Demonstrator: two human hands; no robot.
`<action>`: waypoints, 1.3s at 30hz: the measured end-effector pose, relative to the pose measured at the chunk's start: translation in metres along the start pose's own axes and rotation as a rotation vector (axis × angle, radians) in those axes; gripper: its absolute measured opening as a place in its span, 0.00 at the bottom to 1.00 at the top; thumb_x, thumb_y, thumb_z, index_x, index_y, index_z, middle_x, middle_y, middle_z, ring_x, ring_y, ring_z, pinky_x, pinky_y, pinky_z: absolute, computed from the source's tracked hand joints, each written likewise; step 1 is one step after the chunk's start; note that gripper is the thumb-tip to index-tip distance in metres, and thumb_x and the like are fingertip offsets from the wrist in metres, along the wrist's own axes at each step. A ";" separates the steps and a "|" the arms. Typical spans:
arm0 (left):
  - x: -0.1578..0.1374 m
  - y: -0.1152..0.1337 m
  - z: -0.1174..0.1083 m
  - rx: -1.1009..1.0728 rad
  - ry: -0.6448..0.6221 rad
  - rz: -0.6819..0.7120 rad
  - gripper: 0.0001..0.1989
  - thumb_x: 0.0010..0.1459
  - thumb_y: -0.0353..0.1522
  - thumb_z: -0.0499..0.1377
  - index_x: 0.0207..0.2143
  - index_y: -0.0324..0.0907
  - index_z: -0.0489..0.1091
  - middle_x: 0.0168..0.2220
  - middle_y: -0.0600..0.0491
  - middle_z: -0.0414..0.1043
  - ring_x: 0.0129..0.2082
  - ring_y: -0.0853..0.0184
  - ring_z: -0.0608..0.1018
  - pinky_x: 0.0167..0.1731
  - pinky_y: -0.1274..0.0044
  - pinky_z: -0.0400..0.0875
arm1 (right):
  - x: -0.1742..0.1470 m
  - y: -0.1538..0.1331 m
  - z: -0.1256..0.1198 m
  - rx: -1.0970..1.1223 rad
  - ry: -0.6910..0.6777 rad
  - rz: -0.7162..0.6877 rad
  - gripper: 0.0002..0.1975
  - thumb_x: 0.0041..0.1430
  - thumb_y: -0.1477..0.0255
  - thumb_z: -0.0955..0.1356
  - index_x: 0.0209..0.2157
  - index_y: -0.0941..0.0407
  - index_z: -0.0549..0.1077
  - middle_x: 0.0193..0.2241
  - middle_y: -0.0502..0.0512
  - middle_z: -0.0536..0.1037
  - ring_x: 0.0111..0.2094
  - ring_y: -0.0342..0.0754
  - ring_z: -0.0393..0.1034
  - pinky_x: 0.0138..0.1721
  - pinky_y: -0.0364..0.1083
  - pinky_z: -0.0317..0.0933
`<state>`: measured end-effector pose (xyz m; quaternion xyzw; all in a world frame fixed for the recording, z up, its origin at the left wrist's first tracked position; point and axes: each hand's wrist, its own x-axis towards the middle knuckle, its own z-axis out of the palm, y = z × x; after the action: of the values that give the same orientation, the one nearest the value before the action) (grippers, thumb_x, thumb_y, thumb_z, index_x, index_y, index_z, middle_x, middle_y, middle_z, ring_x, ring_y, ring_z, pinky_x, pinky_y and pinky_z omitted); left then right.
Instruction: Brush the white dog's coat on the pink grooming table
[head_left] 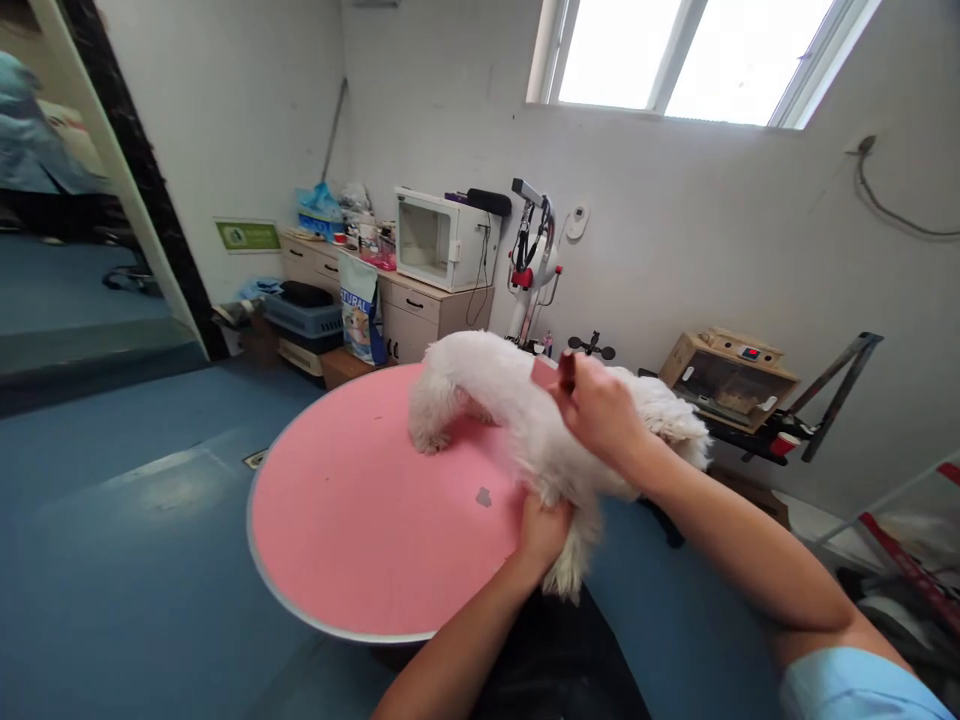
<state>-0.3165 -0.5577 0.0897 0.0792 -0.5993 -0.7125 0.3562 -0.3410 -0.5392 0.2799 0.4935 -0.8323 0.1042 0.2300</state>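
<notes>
A white, curly-coated dog (pixel 480 365) stands on a round pink table (pixel 360 540), its fluffier end reaching past the right rim. My left hand (pixel 546 530) is closed around the upper part of its near leg, whose shaggy paw hangs by the table's edge. Over the dog's back and side, my right hand (pixel 604 410) grips what looks like a reddish-brown grooming brush (pixel 566 372). The brush's flat part lies close to the white coat; contact cannot be made out. Part of the dog is hidden behind my right hand and forearm.
Behind the table stand drawers (pixel 416 305) with a white glass-door cabinet (pixel 446 240), and a bag of pet food (pixel 360 310). A wooden box with a display (pixel 727 375) sits on a wall shelf at right. A person in blue (pixel 45 140) shows at far left.
</notes>
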 end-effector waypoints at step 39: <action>-0.073 0.030 -0.004 0.653 0.040 0.226 0.21 0.62 0.28 0.50 0.55 0.45 0.71 0.45 0.43 0.70 0.45 0.56 0.75 0.43 0.64 0.74 | -0.010 -0.067 -0.022 -0.327 -0.213 -0.134 0.15 0.63 0.78 0.62 0.50 0.64 0.70 0.38 0.68 0.78 0.38 0.52 0.76 0.35 0.44 0.67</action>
<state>-0.2488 -0.5176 0.0932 0.1362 -0.7935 -0.4375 0.4005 -0.2720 -0.5557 0.2906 0.5122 -0.8229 -0.1006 0.2243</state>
